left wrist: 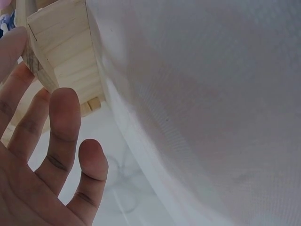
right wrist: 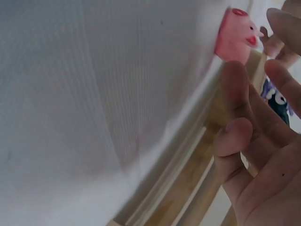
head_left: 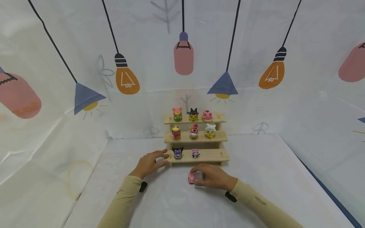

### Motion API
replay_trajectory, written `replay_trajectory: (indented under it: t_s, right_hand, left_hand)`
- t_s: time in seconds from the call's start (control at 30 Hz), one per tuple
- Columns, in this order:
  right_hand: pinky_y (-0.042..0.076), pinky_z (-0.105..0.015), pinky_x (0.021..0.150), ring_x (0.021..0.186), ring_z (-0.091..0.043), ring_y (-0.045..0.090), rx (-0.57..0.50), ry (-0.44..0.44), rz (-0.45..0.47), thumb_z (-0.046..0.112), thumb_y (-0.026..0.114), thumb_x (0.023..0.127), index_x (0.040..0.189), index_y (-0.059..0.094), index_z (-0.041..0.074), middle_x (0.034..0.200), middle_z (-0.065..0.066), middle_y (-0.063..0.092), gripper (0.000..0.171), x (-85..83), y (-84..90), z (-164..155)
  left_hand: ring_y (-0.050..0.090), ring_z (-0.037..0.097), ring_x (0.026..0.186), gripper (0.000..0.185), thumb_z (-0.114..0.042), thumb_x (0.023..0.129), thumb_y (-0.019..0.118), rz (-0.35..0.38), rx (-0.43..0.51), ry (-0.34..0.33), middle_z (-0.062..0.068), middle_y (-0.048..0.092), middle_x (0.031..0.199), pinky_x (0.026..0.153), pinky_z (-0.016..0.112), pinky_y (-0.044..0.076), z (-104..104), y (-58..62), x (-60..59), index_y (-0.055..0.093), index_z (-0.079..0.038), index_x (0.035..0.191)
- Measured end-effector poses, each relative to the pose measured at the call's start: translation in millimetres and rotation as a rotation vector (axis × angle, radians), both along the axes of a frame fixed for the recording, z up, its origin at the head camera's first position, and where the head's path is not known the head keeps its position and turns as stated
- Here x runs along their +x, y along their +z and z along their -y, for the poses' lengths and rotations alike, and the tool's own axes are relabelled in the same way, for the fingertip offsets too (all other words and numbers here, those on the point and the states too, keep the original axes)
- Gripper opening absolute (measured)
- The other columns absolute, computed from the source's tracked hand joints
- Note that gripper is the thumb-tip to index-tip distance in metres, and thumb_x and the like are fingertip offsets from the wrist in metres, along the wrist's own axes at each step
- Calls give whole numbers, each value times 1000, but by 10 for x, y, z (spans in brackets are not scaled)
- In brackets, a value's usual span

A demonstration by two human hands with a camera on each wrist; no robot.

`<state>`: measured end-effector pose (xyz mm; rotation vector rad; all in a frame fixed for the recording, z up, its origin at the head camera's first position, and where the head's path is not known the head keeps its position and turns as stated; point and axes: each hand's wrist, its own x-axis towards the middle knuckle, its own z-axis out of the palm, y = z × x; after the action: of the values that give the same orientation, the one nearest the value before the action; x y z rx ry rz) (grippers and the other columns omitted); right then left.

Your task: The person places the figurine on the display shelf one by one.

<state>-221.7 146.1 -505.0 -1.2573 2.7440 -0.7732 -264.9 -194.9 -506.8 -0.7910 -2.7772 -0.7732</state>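
A small pink pig figurine (head_left: 191, 178) is on the white tabletop, in front of the bottom shelf. Thumb and forefinger of my right hand (head_left: 215, 177) curve round its far and near sides, fingertips right at it. In the right wrist view the pig figurine (right wrist: 235, 37) shows a red snout area, with fingers close below and beside it. My left hand (head_left: 149, 164) is at the left end of the bottom plank, fingers loosely extended. Its fingertips meet the plank's end (left wrist: 40, 70) in the left wrist view.
A three-step wooden display stand (head_left: 211, 155) stands at the back. Its bottom step bears a dark purple figurine (head_left: 178, 153) and a pink-hooded figurine (head_left: 195, 154); several more fill the upper steps. Behind hangs a white sheet (head_left: 154, 104) printed with lamps.
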Motion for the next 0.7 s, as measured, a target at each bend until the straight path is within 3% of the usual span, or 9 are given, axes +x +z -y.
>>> replay_trajectory:
  t_s: [0.3, 0.7]
  right_hand:
    - [45, -19, 60, 70, 2, 55, 40, -18, -10, 40, 82, 87, 122, 68, 27, 109, 11, 65, 40, -20, -34, 109]
    - [47, -25, 69, 72, 0, 51, 102, -46, -63, 43, 80, 87, 118, 69, 29, 108, 12, 68, 35, -60, -45, 213]
  left_hand:
    - [69, 19, 106, 31, -44, 93, 73, 8, -3, -4, -6, 58, 144, 72, 32, 54, 3, 2, 6, 75, -27, 119]
    - [68, 21, 110, 30, -44, 93, 72, 0, 8, -2, -5, 59, 144, 75, 35, 56, -8, -15, 5, 76, -27, 118]
